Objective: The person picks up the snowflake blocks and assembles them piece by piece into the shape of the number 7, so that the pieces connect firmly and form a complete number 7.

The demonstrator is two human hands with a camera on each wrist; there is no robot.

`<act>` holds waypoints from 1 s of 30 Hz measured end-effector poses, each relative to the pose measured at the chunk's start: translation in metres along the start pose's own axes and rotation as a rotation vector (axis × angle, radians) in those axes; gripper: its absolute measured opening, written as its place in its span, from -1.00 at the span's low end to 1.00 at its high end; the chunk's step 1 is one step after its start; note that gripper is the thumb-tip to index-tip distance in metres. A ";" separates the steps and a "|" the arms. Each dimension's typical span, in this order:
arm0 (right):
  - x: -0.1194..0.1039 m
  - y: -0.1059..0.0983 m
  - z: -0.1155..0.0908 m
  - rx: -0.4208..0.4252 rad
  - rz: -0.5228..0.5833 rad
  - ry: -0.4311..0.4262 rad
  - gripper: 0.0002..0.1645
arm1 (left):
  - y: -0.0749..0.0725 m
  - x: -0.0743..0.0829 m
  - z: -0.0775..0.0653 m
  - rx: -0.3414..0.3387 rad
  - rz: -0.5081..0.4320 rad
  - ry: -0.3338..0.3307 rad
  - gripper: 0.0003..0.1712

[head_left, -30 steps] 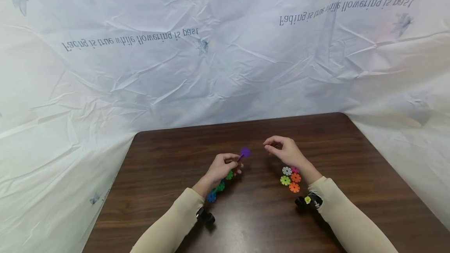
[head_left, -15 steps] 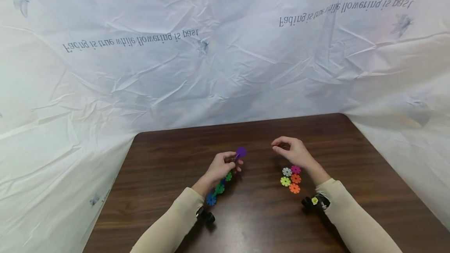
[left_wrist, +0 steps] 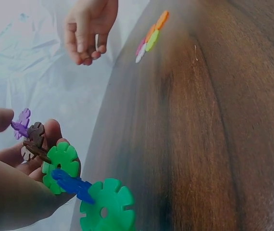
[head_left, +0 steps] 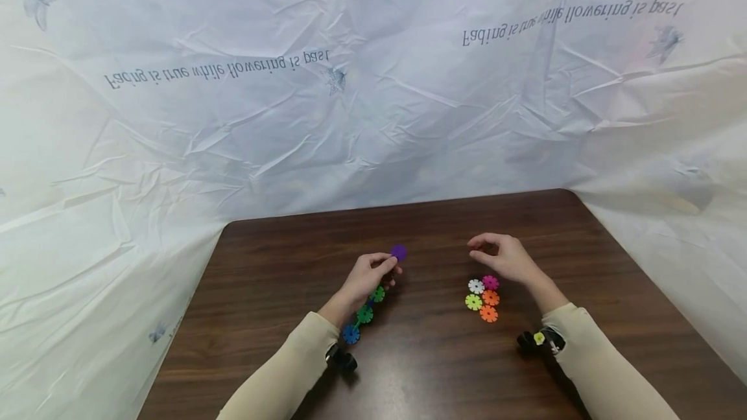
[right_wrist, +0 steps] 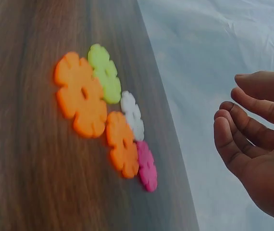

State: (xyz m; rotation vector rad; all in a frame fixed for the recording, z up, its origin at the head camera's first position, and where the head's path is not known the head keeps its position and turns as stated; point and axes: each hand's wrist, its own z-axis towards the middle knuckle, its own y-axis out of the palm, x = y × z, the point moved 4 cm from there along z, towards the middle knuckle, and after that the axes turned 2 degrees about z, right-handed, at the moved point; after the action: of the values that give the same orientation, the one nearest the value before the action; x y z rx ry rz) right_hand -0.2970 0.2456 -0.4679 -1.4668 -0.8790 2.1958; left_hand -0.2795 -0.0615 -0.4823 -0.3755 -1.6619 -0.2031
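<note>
My left hand (head_left: pixel 363 279) grips a chain of slotted plastic flower discs near its far end, thumb by the purple disc (head_left: pixel 399 252). In the left wrist view, brown discs (left_wrist: pixel 36 134), a green disc (left_wrist: pixel 62 156), a blue disc (left_wrist: pixel 72 185) and a larger-looking green disc (left_wrist: pixel 107 207) follow the purple one, slotted edge to edge. A blue disc (head_left: pixel 351 334) ends the chain nearest my body. My right hand (head_left: pixel 509 259) hovers with loosely bent fingers and nothing between them, beyond the loose discs: pink (right_wrist: pixel 147 167), white (right_wrist: pixel 133 115), yellow-green (right_wrist: pixel 105 74) and two orange discs (right_wrist: pixel 80 95).
The loose discs lie flat in a tight cluster on the dark wooden table (head_left: pixel 432 355). A creased white cloth (head_left: pixel 373 115) hangs behind the table and along its sides. Black wrist cameras sit on both wrists.
My right hand has drawn away to the right, past the loose discs. The left hand stays nearly in place; its thumb has slid up to the purple disc, which has turned and shifted slightly left.
</note>
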 end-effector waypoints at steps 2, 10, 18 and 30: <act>0.004 0.000 -0.002 -0.009 -0.008 0.011 -0.71 | 0.000 0.000 0.000 0.002 -0.004 -0.004 -0.63; 0.014 -0.001 -0.010 -0.036 -0.034 0.065 -0.63 | 0.000 0.002 -0.001 -0.002 -0.008 -0.003 -0.59; 0.023 -0.003 -0.014 -0.062 -0.084 0.094 -0.65 | -0.001 0.002 0.000 -0.016 -0.020 0.019 -0.54; 0.032 0.000 -0.020 -0.155 -0.143 0.145 -0.66 | -0.001 0.003 0.000 -0.013 -0.022 0.006 -0.56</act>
State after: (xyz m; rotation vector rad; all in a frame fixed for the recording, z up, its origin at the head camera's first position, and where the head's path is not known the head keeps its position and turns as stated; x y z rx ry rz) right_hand -0.2917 0.2702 -0.4952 -1.5590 -1.0888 1.9297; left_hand -0.2804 -0.0623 -0.4797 -0.3666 -1.6599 -0.2311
